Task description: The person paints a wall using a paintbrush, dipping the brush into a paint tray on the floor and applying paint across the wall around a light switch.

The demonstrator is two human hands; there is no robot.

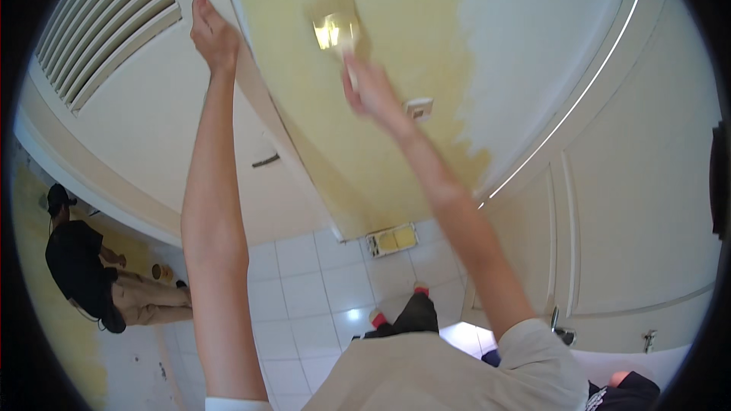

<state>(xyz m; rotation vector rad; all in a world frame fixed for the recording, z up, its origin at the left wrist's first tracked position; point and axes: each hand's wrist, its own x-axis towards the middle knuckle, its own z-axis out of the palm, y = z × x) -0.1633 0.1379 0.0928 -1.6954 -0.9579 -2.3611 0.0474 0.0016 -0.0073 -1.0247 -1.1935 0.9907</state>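
Note:
My right hand (pixel 371 88) grips the handle of a wide flat paintbrush (pixel 336 28), blurred by motion. The bristles are against a wall (pixel 320 103) coated with yellow paint, while its right part is a pale, whitish surface. A white outlet plate (pixel 420 108) sits on the wall beside my right wrist. My left hand (pixel 215 37) is raised at the stile of a white louvered door (pixel 143 91), left of the painted wall. The fingers are bent and partly hidden, so I cannot tell whether they hold the door.
A paint tray (pixel 394 240) with yellow paint lies on the white tiled floor (pixel 308 291) at the wall's foot. Another panelled door (pixel 628 228) stands to the right. At far left, a person in dark clothing (pixel 80 268) works near a paint container (pixel 162 272).

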